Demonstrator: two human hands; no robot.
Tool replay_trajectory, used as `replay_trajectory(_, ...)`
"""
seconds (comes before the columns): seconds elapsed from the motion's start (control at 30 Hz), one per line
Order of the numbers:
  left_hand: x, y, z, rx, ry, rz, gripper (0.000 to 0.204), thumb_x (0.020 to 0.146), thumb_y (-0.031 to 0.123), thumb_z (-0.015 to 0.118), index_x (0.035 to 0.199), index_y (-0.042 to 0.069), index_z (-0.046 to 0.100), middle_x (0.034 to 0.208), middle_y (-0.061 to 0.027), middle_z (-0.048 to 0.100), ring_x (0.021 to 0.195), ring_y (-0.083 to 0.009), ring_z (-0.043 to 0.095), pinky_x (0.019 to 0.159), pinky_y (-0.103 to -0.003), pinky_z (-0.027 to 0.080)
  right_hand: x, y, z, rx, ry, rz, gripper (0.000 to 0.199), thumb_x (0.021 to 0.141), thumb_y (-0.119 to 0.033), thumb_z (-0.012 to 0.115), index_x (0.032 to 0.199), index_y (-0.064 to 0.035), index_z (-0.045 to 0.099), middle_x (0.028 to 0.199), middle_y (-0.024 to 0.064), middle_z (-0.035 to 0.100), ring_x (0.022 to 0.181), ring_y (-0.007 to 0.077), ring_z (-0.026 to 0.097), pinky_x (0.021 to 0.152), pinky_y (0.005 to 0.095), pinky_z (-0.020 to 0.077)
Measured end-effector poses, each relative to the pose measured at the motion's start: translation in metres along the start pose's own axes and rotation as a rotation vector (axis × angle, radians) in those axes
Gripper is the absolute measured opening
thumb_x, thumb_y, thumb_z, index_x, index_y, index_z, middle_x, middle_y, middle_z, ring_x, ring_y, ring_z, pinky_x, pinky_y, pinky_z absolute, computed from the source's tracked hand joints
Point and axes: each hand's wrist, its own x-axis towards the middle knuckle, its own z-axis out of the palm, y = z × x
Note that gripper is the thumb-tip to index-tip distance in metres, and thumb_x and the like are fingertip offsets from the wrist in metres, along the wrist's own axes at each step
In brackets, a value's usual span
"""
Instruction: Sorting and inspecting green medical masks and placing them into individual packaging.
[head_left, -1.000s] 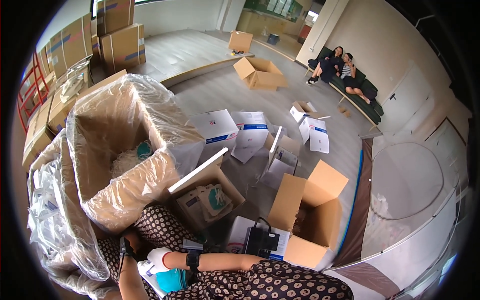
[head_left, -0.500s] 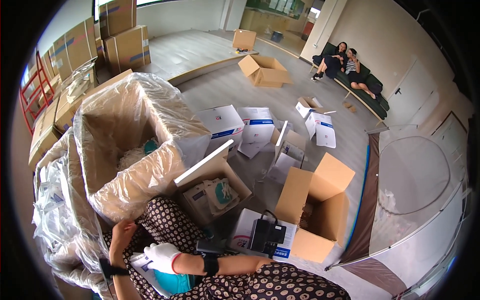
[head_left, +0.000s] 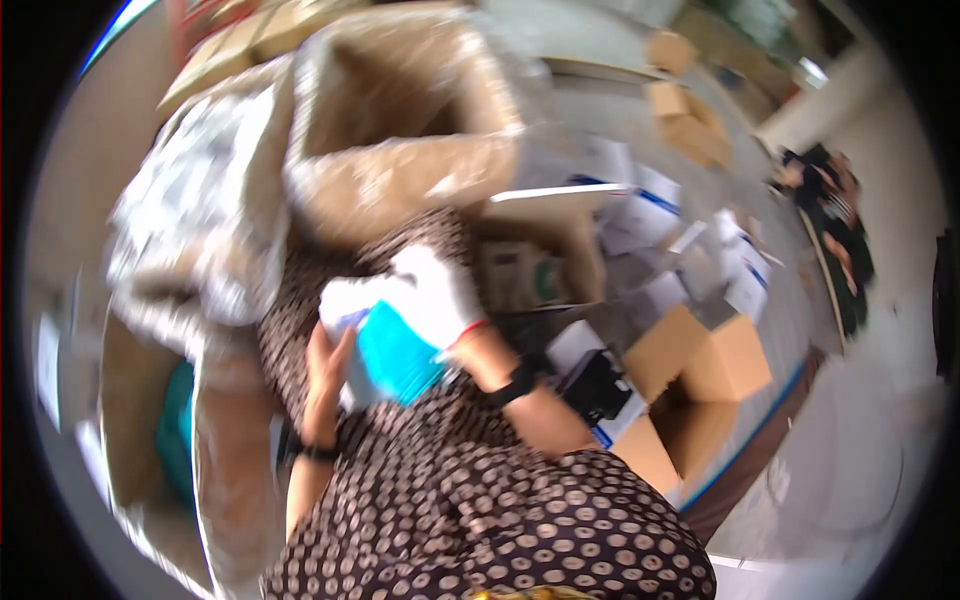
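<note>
A flat white packet with a turquoise front (head_left: pixel 398 350) rests over my lap, blurred by motion. My bare left hand (head_left: pixel 326 368) grips its left edge, thumb and fingers round the side. My right hand (head_left: pixel 432 292), in a white glove with a red cuff, lies closed on the packet's upper right part. Its fingertips are smeared. Just beyond my hands stands a tall carton (head_left: pixel 410 185) lined with clear plastic. To the right of that, an open white-flapped carton (head_left: pixel 580 225) holds several packets, one with turquoise showing.
At left is a plastic-lined carton (head_left: pixel 190 215) with clear wrapping on top; below it, another carton (head_left: pixel 240 450) holds something teal. A black device (head_left: pixel 597 388) sits on a white box at right, beside an open brown carton (head_left: pixel 700 370). People sit on a far sofa (head_left: pixel 832 275).
My view has turned left and down. My left hand has moved from beside the plastic liner to the packet's edge. The packet has risen from low on my lap, with my right hand on it.
</note>
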Motion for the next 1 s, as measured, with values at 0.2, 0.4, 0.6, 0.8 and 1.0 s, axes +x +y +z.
replay_trajectory(0.2, 0.022, -0.016, 0.033, 0.492, 0.241, 0.081, 0.043, 0.086, 0.024, 0.064, 0.115, -0.002, 0.046, 0.096, -0.0281, 0.062, 0.086, -0.0445, 0.061, 0.075, -0.047, 0.048, 0.000, 0.016, -0.044, 0.000, 0.142, 0.165, 0.020, 0.087, -0.021, 0.063, 0.085, -0.0007, 0.067, 0.077, 0.0165, 0.066, 0.066, 0.0253, 0.065, 0.063, 0.0351, 0.0496)
replay_trajectory(0.4, 0.020, 0.012, 0.014, 0.659, 0.037, -0.015, 0.037, 0.088, 0.021, 0.063, 0.115, 0.000, 0.048, 0.094, -0.0240, 0.065, 0.088, -0.0411, 0.063, 0.079, -0.046, 0.049, -0.022, 0.040, -0.034, 0.038, 0.165, 0.162, 0.023, 0.088, -0.023, 0.062, 0.087, -0.0006, 0.066, 0.077, 0.0164, 0.066, 0.069, 0.0251, 0.065, 0.066, 0.0355, 0.0497)
replay_trajectory(0.6, 0.009, 0.010, 0.013, 1.007, 0.272, 0.458, 0.047, 0.084, 0.021, 0.068, 0.123, 0.000, 0.051, 0.099, -0.0202, 0.063, 0.097, -0.0356, 0.060, 0.084, -0.042, 0.049, -0.023, 0.035, -0.025, 0.039, 0.154, 0.122, 0.024, 0.090, -0.024, 0.059, 0.087, -0.0008, 0.065, 0.078, 0.0160, 0.065, 0.070, 0.0279, 0.065, 0.065, 0.0357, 0.0496)
replay_trajectory(0.8, -0.026, 0.099, 0.043, 0.165, -0.049, 0.201, 0.031, 0.083, 0.025, 0.075, 0.103, 0.003, 0.068, 0.098, -0.0075, 0.068, 0.082, -0.0137, 0.063, 0.069, -0.026, 0.050, -0.025, 0.020, -0.019, -0.017, 0.148, 0.158, 0.022, 0.091, -0.022, 0.058, 0.090, -0.0012, 0.065, 0.079, 0.0159, 0.066, 0.070, 0.0268, 0.066, 0.065, 0.0341, 0.0500)
replay_trajectory(1.0, -0.019, 0.065, 0.049, 0.215, -0.143, 0.145, 0.035, 0.081, 0.023, 0.076, 0.109, 0.004, 0.067, 0.104, -0.0058, 0.066, 0.077, -0.0106, 0.058, 0.068, -0.026, 0.051, -0.036, 0.011, -0.016, 0.497, -0.097, 0.433, 0.020, 0.094, -0.012, 0.050, 0.090, 0.0013, 0.065, 0.080, 0.0136, 0.066, 0.069, 0.0218, 0.065, 0.062, 0.0310, 0.0495)
